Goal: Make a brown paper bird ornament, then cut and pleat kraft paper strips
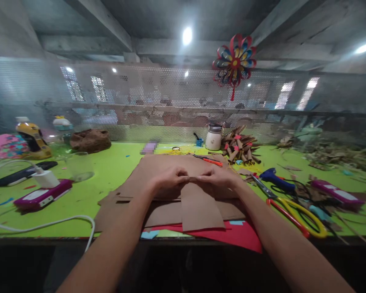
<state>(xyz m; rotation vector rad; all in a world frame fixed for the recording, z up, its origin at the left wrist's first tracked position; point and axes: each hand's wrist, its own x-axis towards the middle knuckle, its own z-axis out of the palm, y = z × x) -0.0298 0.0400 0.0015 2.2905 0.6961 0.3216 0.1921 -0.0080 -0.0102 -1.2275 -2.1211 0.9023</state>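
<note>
Between my two hands, a strip of brown kraft paper is pinched at its far end, its loose end spreading toward me. My left hand grips the left corner with thumb and fingertips. On the right corner, my right hand is closed the same way, close beside the left. Beneath them lie larger sheets of brown paper, stacked unevenly. A red sheet sticks out under the stack at the table's front edge. An orange-handled cutting tool rests on the far part of the stack.
Large scissors with red and yellow handles and a blue glue gun lie to the right. Rolled paper pieces and a white jar stand behind. A purple power strip with a white cable sits left.
</note>
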